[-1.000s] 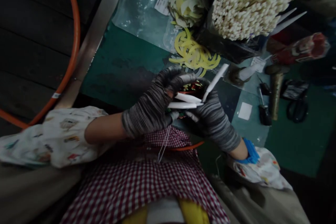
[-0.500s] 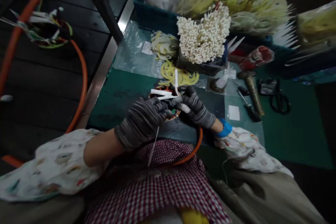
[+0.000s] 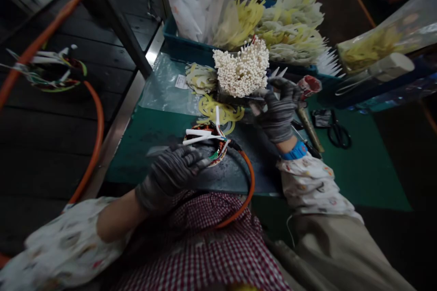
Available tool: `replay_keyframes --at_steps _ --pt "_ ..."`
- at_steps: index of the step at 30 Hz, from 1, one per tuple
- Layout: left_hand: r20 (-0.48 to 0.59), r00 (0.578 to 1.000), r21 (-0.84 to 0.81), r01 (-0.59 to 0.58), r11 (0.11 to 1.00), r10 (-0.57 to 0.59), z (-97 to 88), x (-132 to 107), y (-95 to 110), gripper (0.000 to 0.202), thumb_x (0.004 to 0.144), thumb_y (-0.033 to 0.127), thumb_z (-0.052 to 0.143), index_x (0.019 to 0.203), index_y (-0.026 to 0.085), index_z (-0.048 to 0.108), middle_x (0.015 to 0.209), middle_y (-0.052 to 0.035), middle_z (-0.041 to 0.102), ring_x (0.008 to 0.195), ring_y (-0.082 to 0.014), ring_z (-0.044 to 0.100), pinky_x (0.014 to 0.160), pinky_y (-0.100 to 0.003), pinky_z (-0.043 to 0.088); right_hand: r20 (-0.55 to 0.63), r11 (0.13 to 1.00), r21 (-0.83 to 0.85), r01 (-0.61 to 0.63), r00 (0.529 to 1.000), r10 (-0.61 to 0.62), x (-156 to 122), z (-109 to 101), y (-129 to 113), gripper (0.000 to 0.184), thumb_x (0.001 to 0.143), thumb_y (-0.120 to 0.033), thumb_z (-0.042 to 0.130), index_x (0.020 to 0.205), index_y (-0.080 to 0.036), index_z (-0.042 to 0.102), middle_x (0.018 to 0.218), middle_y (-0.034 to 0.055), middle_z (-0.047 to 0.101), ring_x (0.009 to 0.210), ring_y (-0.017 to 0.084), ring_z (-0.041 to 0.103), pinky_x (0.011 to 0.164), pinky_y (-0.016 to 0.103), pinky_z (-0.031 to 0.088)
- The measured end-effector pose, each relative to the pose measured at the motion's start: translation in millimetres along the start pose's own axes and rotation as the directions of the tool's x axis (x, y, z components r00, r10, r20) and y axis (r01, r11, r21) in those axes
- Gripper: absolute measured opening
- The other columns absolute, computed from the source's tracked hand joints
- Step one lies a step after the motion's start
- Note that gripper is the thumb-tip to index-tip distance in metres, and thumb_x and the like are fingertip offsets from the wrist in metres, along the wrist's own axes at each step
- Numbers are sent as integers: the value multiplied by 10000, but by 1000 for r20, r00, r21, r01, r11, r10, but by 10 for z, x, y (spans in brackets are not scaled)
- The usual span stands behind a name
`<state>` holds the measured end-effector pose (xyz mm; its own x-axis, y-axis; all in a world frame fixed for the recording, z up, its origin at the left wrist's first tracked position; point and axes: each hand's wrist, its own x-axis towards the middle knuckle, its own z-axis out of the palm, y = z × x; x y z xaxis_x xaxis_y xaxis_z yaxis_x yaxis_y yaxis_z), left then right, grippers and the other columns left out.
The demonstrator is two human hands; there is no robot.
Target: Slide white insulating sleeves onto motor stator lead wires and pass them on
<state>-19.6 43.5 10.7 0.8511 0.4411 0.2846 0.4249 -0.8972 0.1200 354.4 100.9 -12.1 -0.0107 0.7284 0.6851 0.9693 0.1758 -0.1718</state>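
While left hand (image 3: 170, 173) steadies coil (image 3: 206, 143), right hand (image 3: 278, 109) outstretched.

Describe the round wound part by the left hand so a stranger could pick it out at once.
Start at the green mat covering the bench. Near its front edge, just beyond the grey-gloved left hand, lies a round coil of multicoloured windings. Unlike the loose yellow strips behind it, it has white sleeves sticking out and an orange cable attached.

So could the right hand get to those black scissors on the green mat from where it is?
Probably yes. The right hand is up by the white stick bundle, and the scissors lie in the open on the green mat just beyond it, uncovered, with only a brass-coloured tool lying between.
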Motion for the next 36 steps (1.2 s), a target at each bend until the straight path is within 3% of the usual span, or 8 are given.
replay_keyframes --at_steps 5,9,12,18,23,29,32,36 --pt "-219 975 31 -13 999 19 301 -127 -56 428 1061 77 567 1366 297 769 1288 -35 858 1195 -236 788 1094 -436 639 57 992 -45 -122 991 124 185 258 -66 152 971 -359 867 991 -219 812 1526 146 734 1468 413 590 1277 723 426" --pt "-404 905 6 151 989 -136 480 -102 200 356 1038 175 592 1374 230 696 1383 -84 831 1395 -284 705 1324 -524 459 15 976 209 -64 998 62 164 167 -28 201 964 -399 889 936 -237 773 1323 134 796 1299 341 695 1173 641 565" --pt "-399 905 -33 144 989 -145 586 -2 222 231 1078 329 636 1276 233 707 1368 -78 840 1332 -279 740 1275 -498 505 -61 887 461 9 998 21 127 -70 -101 138 1007 -393 804 1000 -268 748 1132 71 820 1102 273 780 1013 537 678" --pt "-339 924 -91 152 984 -175 715 91 56 126 1067 387 726 1011 275 721 1049 3 851 1108 -245 801 1317 -575 504 -163 717 692 -83 950 266 18 -914 -660 144 1096 -453 783 1074 -340 696 900 -14 752 721 216 774 674 412 693" --pt "-415 899 -162 80 983 -141 675 141 66 160 1059 388 746 1020 250 676 929 7 791 983 -239 805 1376 -679 426 63 769 589 -248 963 262 -380 -1070 -1104 187 1100 -446 776 1018 -294 707 871 -12 739 730 179 748 707 339 691" --pt "-448 882 -176 69 982 -142 570 202 103 152 1057 353 738 1071 247 630 966 -17 791 996 -256 810 1328 -676 495 505 439 702 -561 827 249 -978 -1171 -1176 320 1074 -546 746 891 -289 793 737 22 803 642 258 800 588 381 712" --pt "-415 895 -172 101 980 -165 576 185 103 148 1071 403 703 1064 259 665 964 -25 800 986 -264 809 1311 -680 516 659 495 640 -588 751 41 -1156 -1297 -1161 267 1065 -508 748 1112 -294 901 803 37 848 640 241 803 607 361 716" --pt "-328 922 -203 141 969 -204 628 154 81 163 1026 440 739 996 281 721 953 -13 826 1042 -279 823 1332 -665 504 578 659 633 -406 814 -54 -1126 -1023 -1228 257 1093 -444 730 1254 -313 880 1050 48 909 877 246 877 813 361 743"
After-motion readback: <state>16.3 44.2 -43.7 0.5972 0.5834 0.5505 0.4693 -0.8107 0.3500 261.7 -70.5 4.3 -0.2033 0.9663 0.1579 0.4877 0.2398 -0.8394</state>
